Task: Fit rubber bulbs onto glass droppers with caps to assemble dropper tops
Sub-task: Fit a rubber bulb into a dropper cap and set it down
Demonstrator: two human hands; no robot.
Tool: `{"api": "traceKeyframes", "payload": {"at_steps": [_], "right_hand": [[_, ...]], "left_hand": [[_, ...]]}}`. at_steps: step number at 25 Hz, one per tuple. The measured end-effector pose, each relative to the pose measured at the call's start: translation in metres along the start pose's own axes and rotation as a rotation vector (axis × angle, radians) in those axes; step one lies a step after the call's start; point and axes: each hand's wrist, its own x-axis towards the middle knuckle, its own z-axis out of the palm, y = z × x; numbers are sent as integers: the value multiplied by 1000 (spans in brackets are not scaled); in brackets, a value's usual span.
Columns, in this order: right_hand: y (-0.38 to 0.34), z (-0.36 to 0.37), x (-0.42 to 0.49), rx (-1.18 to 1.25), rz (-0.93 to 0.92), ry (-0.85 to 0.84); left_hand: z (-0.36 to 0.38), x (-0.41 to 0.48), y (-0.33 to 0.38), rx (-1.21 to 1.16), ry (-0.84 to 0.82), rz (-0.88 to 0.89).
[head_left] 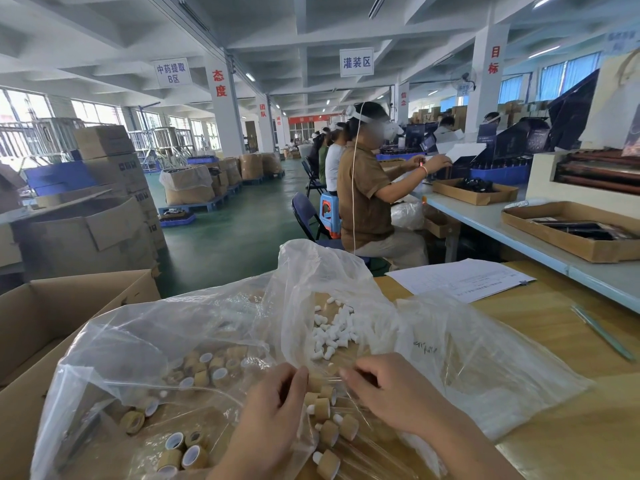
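Low in the middle of the frame, the left hand and the right hand meet above a crumpled clear plastic wrap on the table. The left grip is curled, its fingertips pinching a tan cap. A thin glass tube runs from that cap toward the right, its long axis about level across the frame. The right grip is also curled, and its fingertips appear pressed together on the tube's far end, though the knuckles hide the contact.

Just below and between the hands lies a small heap of dropper tops. Each has its white bulb end toward the upper left and its glass running off toward the lower right corner.

At lower left, a large clear bag sits inside an open cardboard box. It holds loose caps lying at all angles, some with the white liner facing up. Right behind the hands, in the centre of the frame, a second bag stands open with a pile of white rubber bulbs in it.

A sheet of paper lies on the table at right of centre. Farther back, in the upper middle, a seated person works at a long pale bench that carries flat cardboard trays.
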Motion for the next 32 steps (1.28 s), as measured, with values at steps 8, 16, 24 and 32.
{"api": "traceKeyframes", "payload": {"at_steps": [8, 16, 24, 32], "right_hand": [[9, 5, 4, -147, 26, 90], [6, -21, 4, -105, 69, 560], [43, -62, -6, -244, 788, 269], [49, -55, -5, -215, 723, 236]], "left_hand": [[-47, 12, -18, 507, 304, -422], [-46, 11, -26, 831, 118, -596], [-47, 9, -38, 705, 4, -673], [-46, 13, -40, 706, 59, -629]]}}
